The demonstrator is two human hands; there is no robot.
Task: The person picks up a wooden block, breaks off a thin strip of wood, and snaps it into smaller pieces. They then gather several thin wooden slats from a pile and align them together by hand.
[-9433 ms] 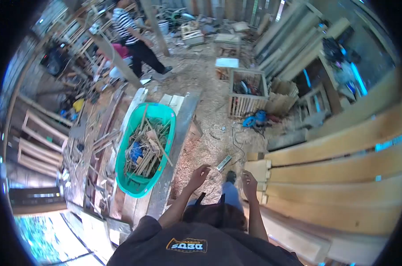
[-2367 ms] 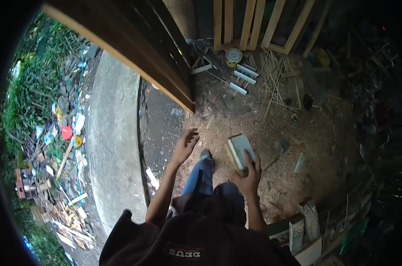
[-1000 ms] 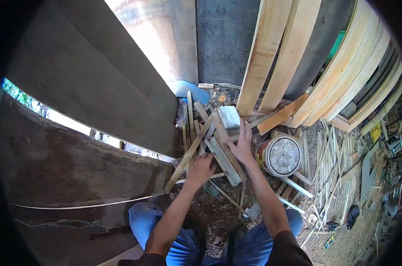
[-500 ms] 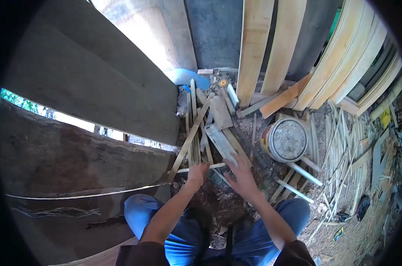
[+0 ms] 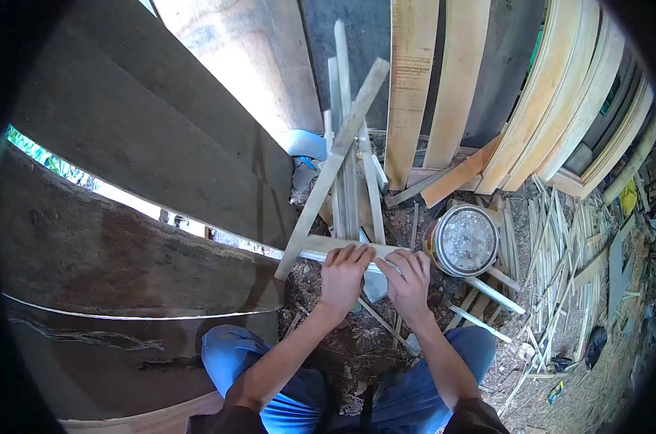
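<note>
Both my hands grip a bundle of wooden offcuts [image 5: 346, 163], thin strips and flat laths, lifted off the ground so their far ends point up toward the wall. My left hand [image 5: 344, 271] closes over the near ends from the left. Right beside it, my right hand [image 5: 409, 277] clamps the same bundle; the two hands nearly touch. One long lath [image 5: 329, 173] crosses the bundle diagonally. My knees in blue jeans [image 5: 270, 376] are bent below.
A round tin can [image 5: 463, 241] stands on the dirt just right of my hands. Pale planks [image 5: 443, 79] lean against the wall ahead; curved boards [image 5: 595, 94] stack at the right. Thin sticks [image 5: 559, 253] litter the ground. A large dark slab [image 5: 140, 173] slants at the left.
My right hand set down the pale block it carried. Both hands then closed on the scattered strips and raised them as one bundle off the ground.
</note>
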